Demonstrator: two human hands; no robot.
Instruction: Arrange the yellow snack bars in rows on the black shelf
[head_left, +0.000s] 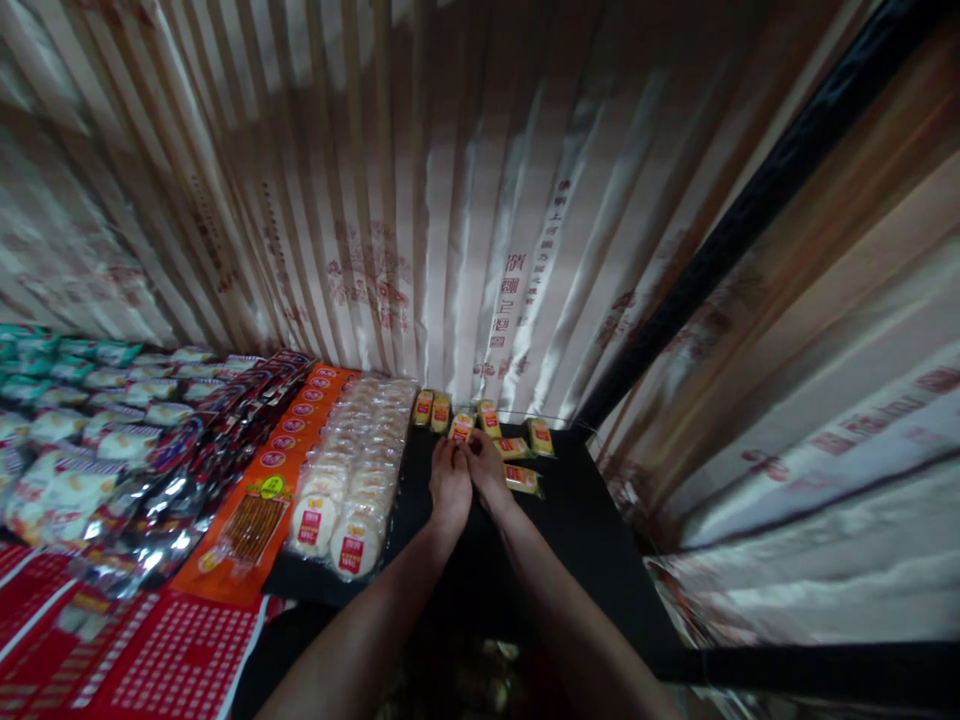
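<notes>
Both my hands meet over the back part of a black table [480,560]. Between their fingertips is a small yellow snack packet [462,428] with a red label. My left hand [451,485] pinches it from the left, and my right hand [486,468] grips it from the right. Two like packets [432,411] stand side by side to the left, near the curtain. Close to my right hand lie several more: one upright packet [489,418] behind it, a sideways packet [522,479] beside it, and another packet [541,436] farther right.
Left of my hands run rows of round white crackers [345,500] in clear wrap. Beyond them lie orange snack bags [259,510], dark shiny packets [202,470], white packets [67,490] and green packets [45,355]. A pleated curtain [450,200] hangs behind; a black pole [720,240] slants at right.
</notes>
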